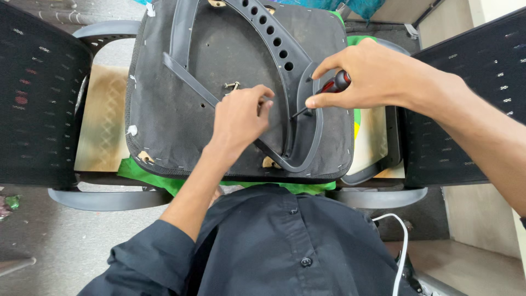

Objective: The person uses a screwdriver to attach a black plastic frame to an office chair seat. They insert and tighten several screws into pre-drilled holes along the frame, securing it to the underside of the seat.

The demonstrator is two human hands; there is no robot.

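Observation:
An upturned chair seat (164,118), covered in black fabric stapled along its edge, lies in front of me. A curved grey plastic armrest bracket (285,60) with a row of holes is fixed across it. My right hand (372,77) grips a screwdriver with a red and black handle (335,84), its tip set down by the bracket's lower loop. My left hand (241,118) rests on the seat fabric, fingers curled against the bracket just left of the tip. A loose screw (232,85) sticks up from the seat above that hand.
Black mesh chair backs stand at the left (38,98) and right (471,104). Grey armrests (104,198) and wooden panels (101,118) lie beneath the seat, with green cloth (148,178) under its near edge. A white cable (404,246) hangs by my dark shirt.

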